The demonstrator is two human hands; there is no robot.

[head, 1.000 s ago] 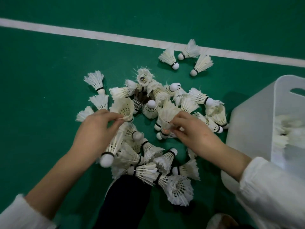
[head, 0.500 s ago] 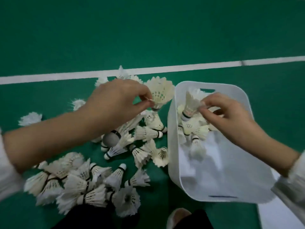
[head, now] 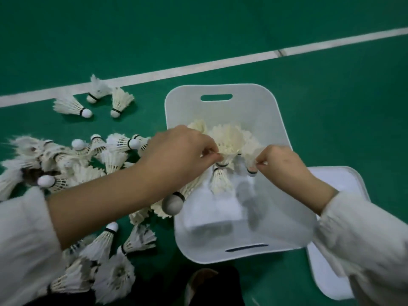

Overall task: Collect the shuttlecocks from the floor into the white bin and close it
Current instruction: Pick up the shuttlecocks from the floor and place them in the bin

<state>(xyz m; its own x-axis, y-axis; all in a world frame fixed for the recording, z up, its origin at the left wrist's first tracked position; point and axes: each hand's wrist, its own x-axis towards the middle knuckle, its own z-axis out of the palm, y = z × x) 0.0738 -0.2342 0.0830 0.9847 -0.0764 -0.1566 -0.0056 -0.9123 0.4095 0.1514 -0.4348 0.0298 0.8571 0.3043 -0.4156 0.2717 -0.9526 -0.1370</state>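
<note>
1. Green court floor fills the view, with a white line slanting across its far side.
2. The left hand pinches a shuttlecock low on its feathers between thumb and fingertips, holding it above the middle of the bin.
3. The right hand pinches a second shuttlecock by its feathers, cork down, just beside the first and also over the bin.
4. A third shuttlecock juts from beneath the left hand, cork toward the camera, at the bin's left rim. How it is held cannot be told.
5. The bin is white and open and stands on the floor, with loose shuttlecocks lying inside it.
6. Its lid lies flat on the floor at the bin's right side.
7. A pile of shuttlecocks spreads over the floor left of the bin.
8. A trio lies apart from the pile, touching the line.
</note>
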